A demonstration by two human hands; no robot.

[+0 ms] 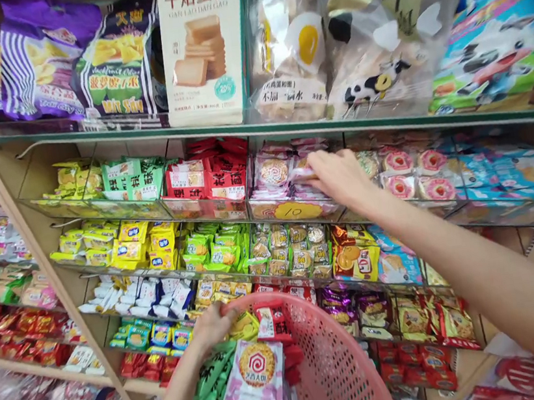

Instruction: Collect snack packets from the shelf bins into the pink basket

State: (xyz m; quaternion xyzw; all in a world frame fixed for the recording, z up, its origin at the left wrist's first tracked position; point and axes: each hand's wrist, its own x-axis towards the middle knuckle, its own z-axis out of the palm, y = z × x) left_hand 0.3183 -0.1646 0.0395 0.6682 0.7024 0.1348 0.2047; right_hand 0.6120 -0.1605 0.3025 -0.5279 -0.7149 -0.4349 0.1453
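Observation:
My left hand (211,327) is closed on the rim of a pink plastic basket (337,341) with a perforated wall. Inside the basket lie pink-and-white biscuit packets (257,368), green packets (211,391) and a red packet (273,322). Up at a clear shelf bin, my right hand (341,176) pinches the edge of a pink-and-white biscuit packet (303,173). More packets of that kind (273,171) fill the bin around it. On the bin's front is a yellow tag (291,210) marked 10.
Red packets (207,175) fill the bin to the left, and pink packets with strawberry-like centres (398,173) sit to the right. A green-edged shelf (218,127) with large snack bags and a biscuit box (201,51) overhangs the bins. Several tiers of wrapped snacks continue below.

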